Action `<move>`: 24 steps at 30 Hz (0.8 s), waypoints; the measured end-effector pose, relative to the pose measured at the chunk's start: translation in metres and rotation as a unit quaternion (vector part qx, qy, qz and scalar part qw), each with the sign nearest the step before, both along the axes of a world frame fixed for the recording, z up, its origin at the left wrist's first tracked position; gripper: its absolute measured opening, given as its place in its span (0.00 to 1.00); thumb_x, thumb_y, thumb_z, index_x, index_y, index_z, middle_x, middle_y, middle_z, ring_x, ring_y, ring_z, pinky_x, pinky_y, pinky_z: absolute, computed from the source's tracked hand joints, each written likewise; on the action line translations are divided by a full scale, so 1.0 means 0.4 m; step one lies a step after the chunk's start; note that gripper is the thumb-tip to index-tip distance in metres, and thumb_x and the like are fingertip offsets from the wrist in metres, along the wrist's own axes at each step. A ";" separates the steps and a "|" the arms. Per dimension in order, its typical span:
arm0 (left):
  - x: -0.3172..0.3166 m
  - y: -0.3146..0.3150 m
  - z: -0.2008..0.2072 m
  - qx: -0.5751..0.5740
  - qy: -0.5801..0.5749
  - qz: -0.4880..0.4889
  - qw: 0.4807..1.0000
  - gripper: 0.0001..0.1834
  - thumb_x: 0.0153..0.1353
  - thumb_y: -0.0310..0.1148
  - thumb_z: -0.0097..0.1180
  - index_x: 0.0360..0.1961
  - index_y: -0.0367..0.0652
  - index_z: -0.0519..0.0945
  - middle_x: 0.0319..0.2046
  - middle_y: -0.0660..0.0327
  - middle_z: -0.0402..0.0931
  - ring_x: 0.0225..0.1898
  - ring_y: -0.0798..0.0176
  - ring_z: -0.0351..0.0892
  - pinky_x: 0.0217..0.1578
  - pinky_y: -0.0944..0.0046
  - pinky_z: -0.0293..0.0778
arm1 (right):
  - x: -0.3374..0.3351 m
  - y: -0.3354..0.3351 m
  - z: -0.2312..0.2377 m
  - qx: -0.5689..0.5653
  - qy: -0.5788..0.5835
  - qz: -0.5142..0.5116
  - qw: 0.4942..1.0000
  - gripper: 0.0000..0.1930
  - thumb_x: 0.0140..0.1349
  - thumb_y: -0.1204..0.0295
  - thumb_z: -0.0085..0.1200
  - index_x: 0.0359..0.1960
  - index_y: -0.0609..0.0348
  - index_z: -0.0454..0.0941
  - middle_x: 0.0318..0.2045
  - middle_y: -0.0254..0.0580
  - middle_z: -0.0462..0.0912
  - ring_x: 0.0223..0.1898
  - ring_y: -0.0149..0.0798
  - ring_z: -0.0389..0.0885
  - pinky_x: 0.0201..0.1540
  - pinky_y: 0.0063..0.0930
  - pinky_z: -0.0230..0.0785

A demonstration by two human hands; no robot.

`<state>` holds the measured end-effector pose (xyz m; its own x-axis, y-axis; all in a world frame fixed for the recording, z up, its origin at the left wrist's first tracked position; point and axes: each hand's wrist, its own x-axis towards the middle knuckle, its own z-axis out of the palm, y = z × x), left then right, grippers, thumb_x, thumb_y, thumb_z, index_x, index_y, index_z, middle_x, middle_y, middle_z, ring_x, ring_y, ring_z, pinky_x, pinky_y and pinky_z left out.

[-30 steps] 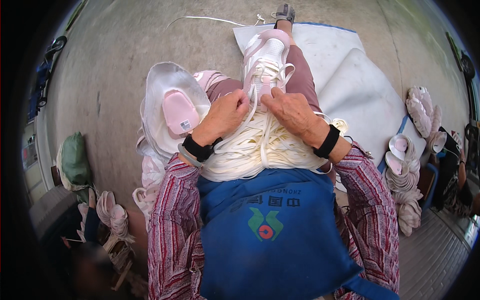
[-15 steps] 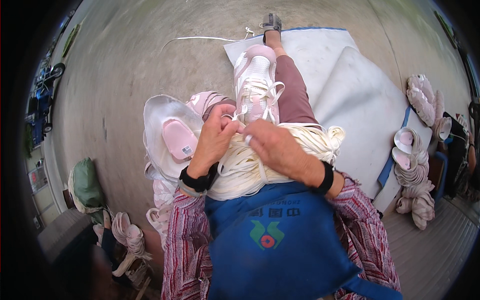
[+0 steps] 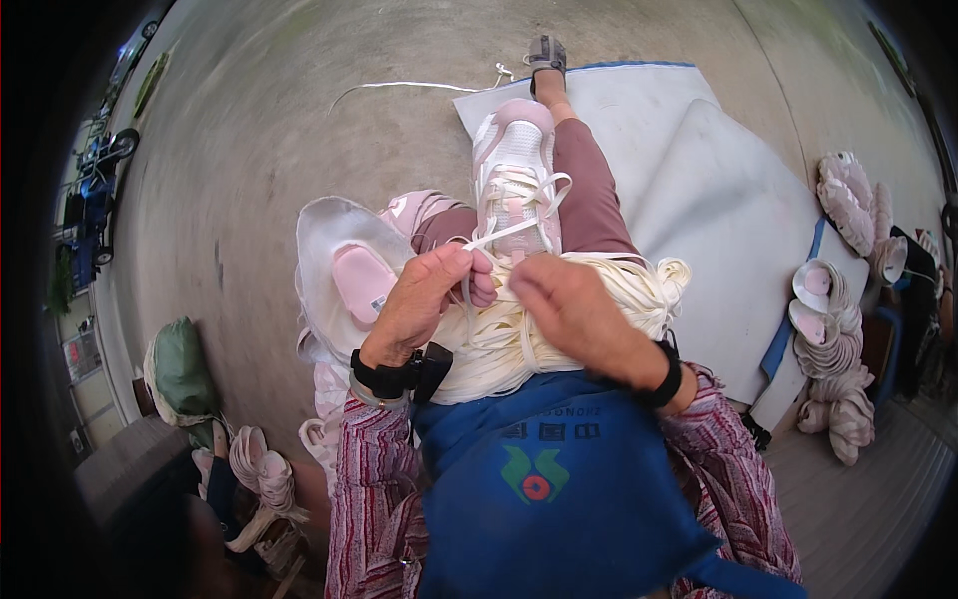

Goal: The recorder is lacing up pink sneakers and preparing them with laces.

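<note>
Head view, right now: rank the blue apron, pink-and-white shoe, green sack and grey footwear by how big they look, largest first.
1. Blue apron
2. Pink-and-white shoe
3. Green sack
4. Grey footwear
Apparent size only.

The sleeves (image 3: pixel 374 489) are crinkled, striped in red, white and grey. The apron (image 3: pixel 599 529) is blue, with dark lettering (image 3: pixel 554 431) near its upper edge and a green-and-red emblem (image 3: pixel 536 486) below. Black bands (image 3: pixel 666 379) circle both wrists (image 3: pixel 644 361); the left has a black block (image 3: pixel 431 371) and a grey bracelet (image 3: pixel 377 397). The trousers (image 3: pixel 589 190) are mauve, the shoe (image 3: pixel 546 53) grey with a dark strap (image 3: pixel 534 88)
</note>
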<state>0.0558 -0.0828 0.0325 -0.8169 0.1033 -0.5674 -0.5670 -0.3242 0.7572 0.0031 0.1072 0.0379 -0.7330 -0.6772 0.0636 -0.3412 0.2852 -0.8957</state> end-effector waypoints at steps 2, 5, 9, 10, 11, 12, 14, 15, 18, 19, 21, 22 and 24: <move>0.006 0.014 0.013 0.004 -0.012 -0.045 0.999 0.15 0.70 0.37 0.44 0.37 0.35 0.76 0.29 0.61 0.77 0.31 0.68 0.77 0.38 0.69 0.74 | -0.031 0.031 -0.042 0.056 -0.304 -0.039 0.950 0.13 0.64 0.68 0.44 0.32 0.67 0.74 0.23 0.46 0.78 0.20 0.38 0.76 0.22 0.31 0.68; 0.002 0.068 0.011 0.024 0.072 -0.151 0.986 0.16 0.71 0.37 0.42 0.37 0.34 0.76 0.30 0.61 0.77 0.31 0.68 0.77 0.37 0.69 0.73 | -0.041 0.005 -0.094 0.005 -0.484 -0.063 0.873 0.16 0.67 0.64 0.42 0.34 0.66 0.76 0.21 0.40 0.78 0.17 0.30 0.73 0.18 0.26 0.65; 0.009 0.066 -0.009 0.010 0.057 -0.163 0.985 0.17 0.71 0.38 0.43 0.39 0.33 0.76 0.32 0.61 0.77 0.32 0.69 0.76 0.38 0.69 0.73 | -0.036 -0.045 -0.113 -0.158 -0.636 -0.122 0.745 0.15 0.68 0.66 0.46 0.45 0.67 0.74 0.25 0.35 0.77 0.15 0.23 0.68 0.15 0.17 0.61; 0.013 0.051 -0.017 0.003 0.038 -0.166 0.985 0.17 0.71 0.38 0.43 0.39 0.33 0.76 0.32 0.61 0.77 0.32 0.69 0.76 0.38 0.69 0.73 | -0.050 -0.039 -0.110 -0.202 -0.649 -0.058 0.731 0.13 0.67 0.68 0.48 0.46 0.66 0.74 0.23 0.32 0.76 0.13 0.20 0.64 0.12 0.14 0.55; 0.021 0.030 -0.022 -0.037 0.053 -0.152 0.986 0.16 0.70 0.38 0.43 0.39 0.34 0.76 0.32 0.62 0.77 0.32 0.70 0.76 0.38 0.70 0.73 | -0.060 -0.030 -0.104 -0.201 -0.661 -0.033 0.722 0.13 0.67 0.68 0.48 0.46 0.66 0.74 0.23 0.32 0.76 0.13 0.20 0.64 0.12 0.14 0.55; 0.026 0.004 -0.027 -0.079 0.067 -0.138 0.985 0.16 0.70 0.37 0.44 0.38 0.35 0.77 0.32 0.62 0.77 0.32 0.70 0.76 0.37 0.71 0.72 | -0.070 -0.019 -0.097 -0.179 -0.664 -0.044 0.725 0.10 0.65 0.68 0.50 0.39 0.64 0.75 0.20 0.29 0.74 0.11 0.19 0.61 0.10 0.14 0.50; 0.021 -0.054 -0.039 -0.111 0.072 -0.059 0.989 0.15 0.70 0.38 0.45 0.38 0.36 0.77 0.29 0.65 0.76 0.29 0.72 0.74 0.34 0.73 0.71 | -0.105 0.022 -0.083 -0.096 -0.611 -0.002 0.786 0.08 0.63 0.68 0.54 0.32 0.61 0.78 0.17 0.25 0.70 0.10 0.17 0.58 0.10 0.14 0.45; 0.013 -0.082 -0.048 -0.101 0.051 0.001 0.994 0.15 0.69 0.38 0.45 0.38 0.37 0.77 0.27 0.66 0.75 0.26 0.74 0.71 0.32 0.74 0.70 | -0.127 0.052 -0.074 -0.038 -0.529 0.027 0.848 0.08 0.62 0.68 0.54 0.32 0.59 0.78 0.17 0.25 0.70 0.11 0.17 0.59 0.12 0.12 0.46; -0.025 -0.135 -0.083 -0.034 -0.043 0.090 0.994 0.13 0.69 0.38 0.44 0.39 0.39 0.76 0.17 0.74 0.60 0.16 0.79 0.54 0.20 0.75 0.60 | -0.191 0.109 -0.073 0.007 -0.455 -0.102 0.885 0.10 0.63 0.68 0.50 0.29 0.60 0.78 0.17 0.24 0.70 0.14 0.17 0.60 0.14 0.13 0.52; -0.033 -0.137 -0.098 -0.010 -0.021 0.073 0.997 0.13 0.69 0.38 0.44 0.39 0.39 0.76 0.17 0.74 0.60 0.16 0.79 0.54 0.20 0.75 0.60 | -0.203 0.123 -0.080 0.055 -0.410 -0.130 0.901 0.10 0.63 0.68 0.50 0.28 0.60 0.78 0.17 0.25 0.71 0.14 0.17 0.61 0.14 0.13 0.53; -0.041 -0.131 -0.126 -0.021 -0.024 0.100 0.994 0.13 0.69 0.38 0.45 0.40 0.39 0.76 0.17 0.74 0.58 0.16 0.79 0.53 0.19 0.75 0.57 | -0.215 0.136 -0.101 0.139 -0.396 -0.113 0.900 0.10 0.63 0.68 0.49 0.29 0.61 0.77 0.18 0.26 0.72 0.14 0.18 0.64 0.14 0.13 0.54; -0.042 -0.128 -0.136 -0.004 -0.031 0.118 0.992 0.14 0.69 0.39 0.45 0.39 0.40 0.76 0.16 0.75 0.57 0.16 0.79 0.53 0.19 0.75 0.56 | -0.216 0.140 -0.112 0.128 -0.403 -0.101 0.901 0.10 0.63 0.68 0.49 0.29 0.61 0.77 0.18 0.26 0.72 0.14 0.18 0.64 0.14 0.13 0.54; -0.038 -0.128 -0.150 0.003 -0.054 0.136 0.989 0.14 0.69 0.39 0.45 0.40 0.40 0.76 0.16 0.75 0.57 0.16 0.79 0.52 0.19 0.75 0.56 | -0.215 0.147 -0.129 0.165 -0.388 -0.098 0.901 0.09 0.63 0.68 0.50 0.32 0.62 0.77 0.20 0.28 0.74 0.15 0.19 0.67 0.15 0.12 0.58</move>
